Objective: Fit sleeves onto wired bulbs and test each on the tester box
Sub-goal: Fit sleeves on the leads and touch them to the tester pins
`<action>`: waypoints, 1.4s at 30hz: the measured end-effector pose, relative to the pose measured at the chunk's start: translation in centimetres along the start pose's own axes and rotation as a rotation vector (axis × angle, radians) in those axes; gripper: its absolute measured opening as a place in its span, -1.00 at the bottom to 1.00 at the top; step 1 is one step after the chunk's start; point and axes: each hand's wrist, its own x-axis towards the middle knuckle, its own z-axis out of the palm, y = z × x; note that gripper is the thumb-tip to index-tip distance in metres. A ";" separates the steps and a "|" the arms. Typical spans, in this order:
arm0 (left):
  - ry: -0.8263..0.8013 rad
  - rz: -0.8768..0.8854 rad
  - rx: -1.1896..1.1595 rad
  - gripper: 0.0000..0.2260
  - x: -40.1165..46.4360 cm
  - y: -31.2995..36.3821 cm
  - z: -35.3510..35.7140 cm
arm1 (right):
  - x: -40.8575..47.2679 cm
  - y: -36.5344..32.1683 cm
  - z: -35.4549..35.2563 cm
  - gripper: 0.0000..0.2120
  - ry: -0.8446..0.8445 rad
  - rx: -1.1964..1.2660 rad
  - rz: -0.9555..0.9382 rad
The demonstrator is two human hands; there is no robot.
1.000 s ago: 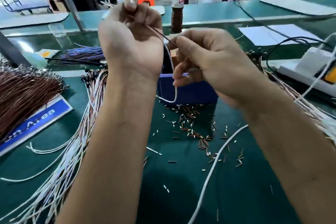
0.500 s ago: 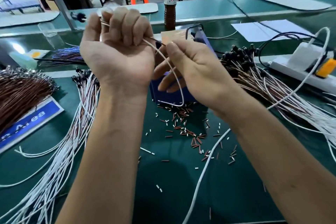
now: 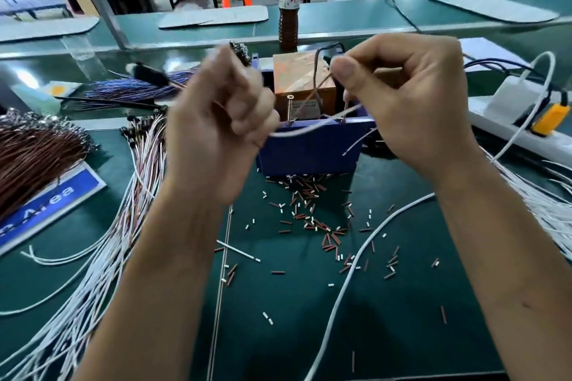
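Green worktop (image 3: pixel 278 334), centre frame. Both hands lowered since a moment ago, now over blue tester box (image 3: pixel 309 148). Left hand (image 3: pixel 216 120) fisted on white lead (image 3: pixel 297 131); right hand (image 3: pixel 411 102) pinching brown lead (image 3: pixel 318 83). Bulb hidden; testing likely next.

The table top (image 3: pixel 309 318) is a dark green mat with a smooth, faintly shiny face. The box (image 3: pixel 309 148) has matt blue walls, and the block (image 3: pixel 305 83) in it looks like brown cardboard under glossy tape, with a bright metal screw (image 3: pixel 290 108) at its front. The wires (image 3: pixel 93 257) wear smooth white and brown plastic coats. The bottle (image 3: pixel 289 3) is clear glossy plastic. The power strip (image 3: pixel 510 136) is smooth white plastic.
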 end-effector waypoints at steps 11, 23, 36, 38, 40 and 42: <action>-0.022 0.107 1.002 -0.77 -2.7 -8.7 -4.3 | -4.6 4.1 2.3 -0.91 -0.238 -0.186 -0.041; 0.004 0.029 0.936 -0.91 -2.9 -9.0 -5.6 | -6.1 5.8 2.2 -0.94 -0.262 -0.145 0.004; 0.058 -0.094 0.553 -0.98 -2.8 -7.5 -5.8 | -5.2 7.3 -4.9 -0.68 -0.738 0.568 0.439; 0.042 -0.094 0.552 -0.97 -2.8 -7.3 -5.6 | -5.3 7.8 -6.2 -0.67 -0.923 0.648 0.423; 0.041 -0.071 0.550 -0.96 -2.8 -7.0 -5.5 | -5.5 8.2 -6.9 -0.69 -0.972 0.700 0.429; 0.052 -0.057 0.531 -0.94 -2.8 -6.8 -5.7 | -5.8 8.5 -7.4 -0.68 -0.938 0.857 0.410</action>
